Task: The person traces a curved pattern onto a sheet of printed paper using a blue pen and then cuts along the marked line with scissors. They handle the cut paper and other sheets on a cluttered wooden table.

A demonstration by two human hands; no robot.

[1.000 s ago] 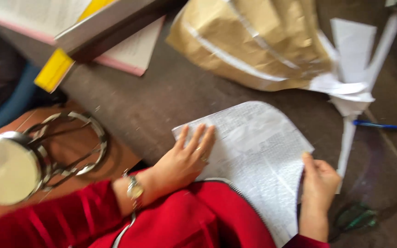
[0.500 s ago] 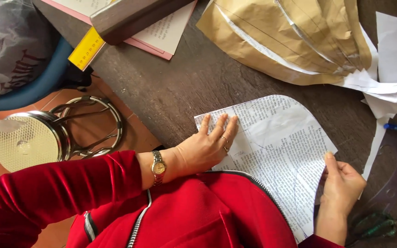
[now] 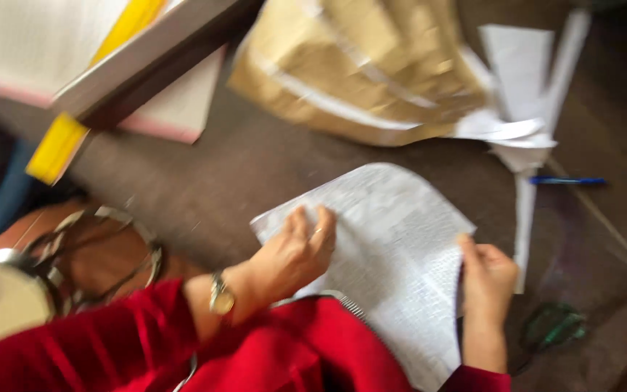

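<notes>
Printed sheet point(image 3: 393, 268) on the brown floor point(image 3: 205, 181): left hand point(image 3: 295, 254), fingers spread flat, has slid toward its top-left corner; right hand point(image 3: 488, 279) still pinches the right edge, flattening continues.

The sheet of paper point(image 3: 386, 247) is white, covered in fine grey print, and lies on a dull brown floor point(image 3: 241, 174). The sleeve point(image 3: 81, 348) is bright red, with a gold watch point(image 3: 220, 296) at the wrist; above lie crumpled tan wrapping paper point(image 3: 357, 65), white paper strips point(image 3: 524, 138) and a blue pen point(image 3: 566, 181). A yellow strip point(image 3: 56, 145) sticks out beside a white book with a pink edge point(image 3: 175, 109), and a green object point(image 3: 556, 327) lies at lower right.
</notes>
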